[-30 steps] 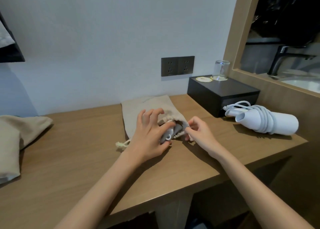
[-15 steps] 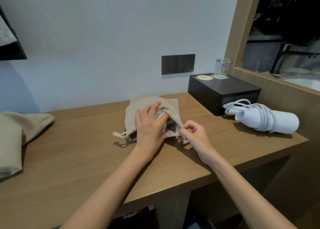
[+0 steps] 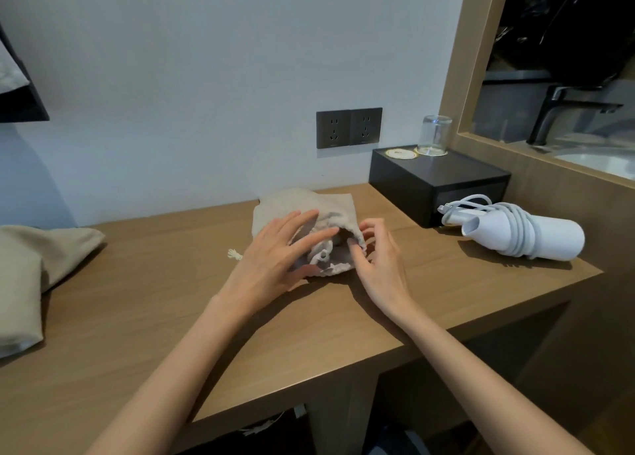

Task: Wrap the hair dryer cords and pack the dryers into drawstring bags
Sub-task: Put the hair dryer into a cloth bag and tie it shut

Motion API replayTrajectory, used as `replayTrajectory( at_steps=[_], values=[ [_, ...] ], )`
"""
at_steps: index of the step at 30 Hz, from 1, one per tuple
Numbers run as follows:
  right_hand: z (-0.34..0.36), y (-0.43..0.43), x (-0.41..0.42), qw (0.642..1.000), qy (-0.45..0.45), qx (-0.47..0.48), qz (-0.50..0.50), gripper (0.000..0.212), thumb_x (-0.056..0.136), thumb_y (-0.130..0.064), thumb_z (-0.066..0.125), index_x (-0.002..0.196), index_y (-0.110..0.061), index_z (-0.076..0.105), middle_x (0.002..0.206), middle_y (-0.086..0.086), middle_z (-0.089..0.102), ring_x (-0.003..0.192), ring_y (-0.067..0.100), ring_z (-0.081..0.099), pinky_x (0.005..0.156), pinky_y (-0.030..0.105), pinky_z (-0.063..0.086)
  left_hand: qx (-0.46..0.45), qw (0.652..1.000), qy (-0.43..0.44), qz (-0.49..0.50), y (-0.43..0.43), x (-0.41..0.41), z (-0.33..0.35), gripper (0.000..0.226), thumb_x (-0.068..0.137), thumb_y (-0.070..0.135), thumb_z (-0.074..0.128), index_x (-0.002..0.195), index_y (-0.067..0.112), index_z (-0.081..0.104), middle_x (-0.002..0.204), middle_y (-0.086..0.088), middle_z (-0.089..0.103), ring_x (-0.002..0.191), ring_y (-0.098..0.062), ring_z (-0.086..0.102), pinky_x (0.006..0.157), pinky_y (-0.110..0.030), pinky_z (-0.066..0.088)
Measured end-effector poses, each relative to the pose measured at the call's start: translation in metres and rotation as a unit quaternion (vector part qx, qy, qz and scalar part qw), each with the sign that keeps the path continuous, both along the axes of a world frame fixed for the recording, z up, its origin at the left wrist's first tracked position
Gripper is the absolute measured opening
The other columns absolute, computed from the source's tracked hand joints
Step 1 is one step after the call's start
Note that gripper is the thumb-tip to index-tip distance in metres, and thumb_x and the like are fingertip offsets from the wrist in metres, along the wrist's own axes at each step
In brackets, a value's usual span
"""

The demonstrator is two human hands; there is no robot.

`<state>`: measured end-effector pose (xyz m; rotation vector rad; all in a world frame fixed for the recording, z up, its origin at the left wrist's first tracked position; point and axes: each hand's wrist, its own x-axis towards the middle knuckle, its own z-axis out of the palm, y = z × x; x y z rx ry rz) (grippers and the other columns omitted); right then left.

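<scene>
We log the wooden counter [image 3: 144,317]. The drawstring bag [image 3: 330,210] lies at centre near the wall, its mouth facing us. The white hair dryer [image 3: 549,238], cord [image 3: 512,227] wound round it, lies well right of the bag, beside a black box [image 3: 436,186]. The left hand [image 3: 278,258] rests flat on the bag, fingers straight. The right hand [image 3: 381,262], fingers loose and gripping nothing, touches the mouth's rim.

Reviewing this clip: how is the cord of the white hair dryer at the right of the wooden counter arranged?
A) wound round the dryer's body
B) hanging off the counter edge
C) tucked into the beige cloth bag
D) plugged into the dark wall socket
A: the pale cord is coiled in several turns round the white hair dryer, and the dark wall sockets hold no plug.
</scene>
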<state>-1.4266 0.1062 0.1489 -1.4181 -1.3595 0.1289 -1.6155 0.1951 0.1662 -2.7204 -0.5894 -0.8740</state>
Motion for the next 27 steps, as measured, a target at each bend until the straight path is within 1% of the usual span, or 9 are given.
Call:
replayTrajectory(
  at_steps=[3,7,13,15,19,21,23,25,27],
  values=[
    [-0.002,0.005,-0.004,0.998,-0.06,0.034,-0.001,0.012,0.1,-0.018,0.051,0.111,-0.02,0.055,0.102,-0.007,0.057,0.089,0.006,0.058,0.068,0.029,0.054,-0.029,0.999,0.003,0.019,0.006,0.0,0.012,0.081,0.08,0.058,0.06,0.149,0.038,0.024,0.153,-0.004,0.032,0.124,-0.023,0.044,0.095,-0.043,0.046],
    [-0.006,-0.001,-0.008,0.989,-0.131,0.061,0.024,0.014,0.1,-0.013,0.049,0.11,-0.015,0.058,0.102,-0.006,0.056,0.086,0.006,0.057,0.067,0.019,0.05,-0.026,0.997,0.048,0.059,0.013,0.02,0.022,0.087,0.075,0.065,0.059,0.15,0.042,0.021,0.156,0.005,0.029,0.134,-0.026,0.033,0.099,-0.042,0.032],
    [-0.007,-0.007,-0.006,0.986,-0.147,0.078,0.014,0.015,0.099,-0.011,0.049,0.111,-0.01,0.058,0.101,0.0,0.057,0.082,0.009,0.055,0.064,0.025,0.05,-0.063,0.991,-0.046,0.112,0.015,0.045,0.004,0.05,0.087,0.036,0.068,0.133,0.043,0.05,0.136,0.014,0.054,0.125,-0.018,0.046,0.096,-0.035,0.031],
    [-0.008,-0.007,-0.007,0.986,-0.149,0.076,-0.001,0.017,0.098,-0.012,0.049,0.113,-0.012,0.057,0.102,0.0,0.057,0.082,0.009,0.055,0.063,0.024,0.051,-0.077,0.986,-0.064,0.132,0.015,0.045,0.001,0.053,0.086,0.024,0.068,0.133,0.041,0.052,0.134,0.012,0.057,0.122,-0.017,0.049,0.095,-0.033,0.031],
    [-0.01,-0.007,-0.005,0.983,-0.179,0.036,-0.028,0.021,0.092,-0.009,0.054,0.11,-0.02,0.056,0.099,-0.003,0.051,0.079,0.008,0.05,0.056,0.019,0.046,-0.077,0.991,-0.011,0.112,0.019,0.029,-0.005,0.07,0.077,0.012,0.071,0.138,0.036,0.048,0.139,0.003,0.052,0.126,-0.02,0.046,0.101,-0.037,0.03],
    [-0.01,-0.006,-0.005,0.975,-0.219,0.031,-0.03,0.02,0.085,-0.009,0.062,0.1,-0.02,0.056,0.104,-0.004,0.048,0.091,0.005,0.045,0.065,0.012,0.041,-0.068,0.992,0.001,0.103,0.02,0.014,-0.007,0.071,0.071,0.005,0.074,0.134,0.032,0.055,0.135,-0.002,0.054,0.124,-0.025,0.048,0.097,-0.043,0.04],
    [-0.009,-0.004,-0.007,0.967,-0.253,0.018,0.003,0.02,0.081,-0.009,0.065,0.094,-0.021,0.055,0.126,-0.001,0.048,0.118,0.008,0.04,0.086,0.013,0.04,-0.066,0.994,-0.006,0.09,0.022,-0.001,-0.008,0.06,0.069,0.002,0.078,0.123,0.025,0.064,0.122,-0.007,0.06,0.111,-0.029,0.055,0.08,-0.043,0.051],
    [-0.007,-0.003,-0.01,0.96,-0.274,-0.016,0.057,0.019,0.085,-0.009,0.062,0.091,-0.023,0.051,0.143,-0.004,0.044,0.136,0.006,0.031,0.106,0.019,0.033,-0.08,0.993,-0.003,0.09,0.024,-0.014,-0.01,0.048,0.072,0.001,0.077,0.115,0.021,0.069,0.109,-0.006,0.062,0.098,-0.028,0.058,0.068,-0.039,0.053],
    [-0.004,-0.002,-0.012,0.954,-0.279,-0.061,0.093,0.016,0.089,-0.01,0.055,0.087,-0.024,0.047,0.142,-0.007,0.047,0.14,0.003,0.03,0.111,0.023,0.032,-0.107,0.99,0.016,0.086,0.024,-0.022,-0.013,0.051,0.079,-0.003,0.068,0.124,0.021,0.065,0.108,-0.005,0.062,0.096,-0.026,0.058,0.073,-0.038,0.053]
  ],
)
